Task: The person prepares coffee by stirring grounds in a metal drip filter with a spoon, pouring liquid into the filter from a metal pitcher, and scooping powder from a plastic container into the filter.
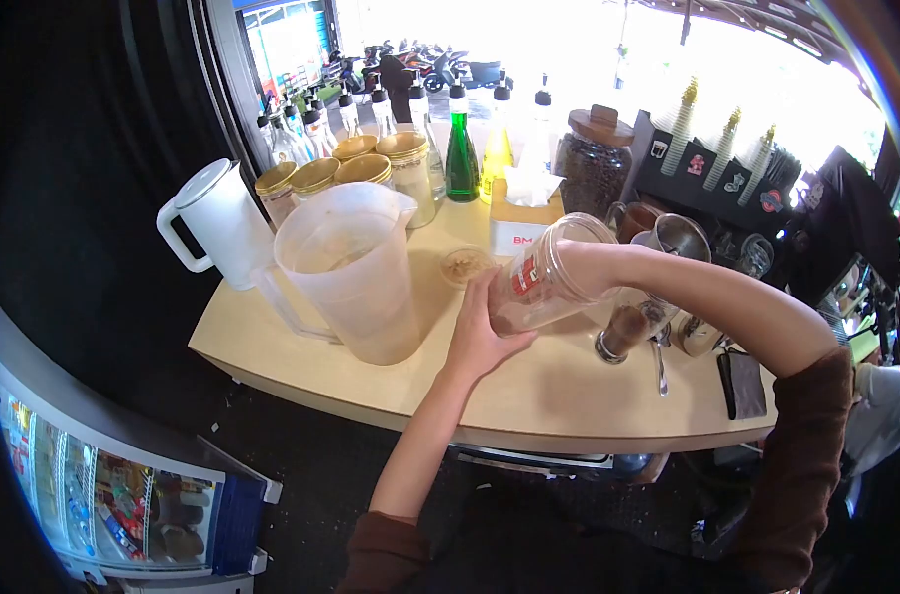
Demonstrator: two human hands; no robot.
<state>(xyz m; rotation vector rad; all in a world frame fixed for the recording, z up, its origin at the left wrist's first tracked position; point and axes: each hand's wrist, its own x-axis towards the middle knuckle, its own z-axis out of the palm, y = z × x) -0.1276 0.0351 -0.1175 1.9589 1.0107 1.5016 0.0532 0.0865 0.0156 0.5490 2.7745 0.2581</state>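
Observation:
My left hand (487, 327) is wrapped round the lower end of a clear plastic jar (534, 297) with a red label, which it holds tilted above the counter. Through the jar's mouth reaches my right hand (587, 267); its fingers are inside and too unclear to make out. Some brown stuff shows near the jar's bottom. A round, lid-like disc (467, 265) lies behind the jar. To the left stands a large frosted pitcher (356, 277), and to the right a glass (625, 330) with brown contents.
A white lidded jug (222, 223) stands at the counter's left end. Gold-lidded jars (403, 148), pump bottles (460, 148), a tissue box (514, 230) and a wood-lidded jar (594, 163) line the back. A spoon (662, 364) and a dark cloth (743, 384) lie at the right.

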